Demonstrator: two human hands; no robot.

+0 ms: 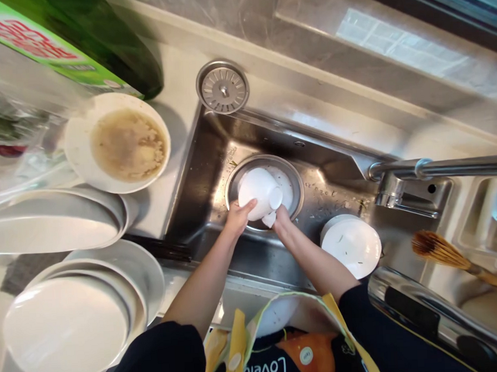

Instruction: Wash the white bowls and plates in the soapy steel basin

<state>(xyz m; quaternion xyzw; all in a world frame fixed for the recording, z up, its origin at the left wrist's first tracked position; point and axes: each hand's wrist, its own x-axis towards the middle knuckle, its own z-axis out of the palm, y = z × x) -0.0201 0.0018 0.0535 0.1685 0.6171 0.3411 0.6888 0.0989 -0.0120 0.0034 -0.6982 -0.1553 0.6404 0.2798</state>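
Over a round metal basin (301, 191) in the sink, a white bowl (255, 188) is tilted with its foot toward the lower right. My left hand (237, 217) grips the bowl by its near left side, thumb on the outer wall. My right hand (281, 220) is closed at the bowl's lower right, a white cloth (269, 220) bunched in it; its fingertips are partly hidden. Whitish liquid or suds show in the basin behind the bowl.
White plates (351, 247) sit at the sink's right, below the faucet (388, 192). A brush (443, 250) lies farther right. Left counter: stacked plates (68, 328), oval dishes (50, 224), a bowl of murky liquid (125, 145), a green bottle (111, 43). A drain strainer (223, 87) rests behind the sink.
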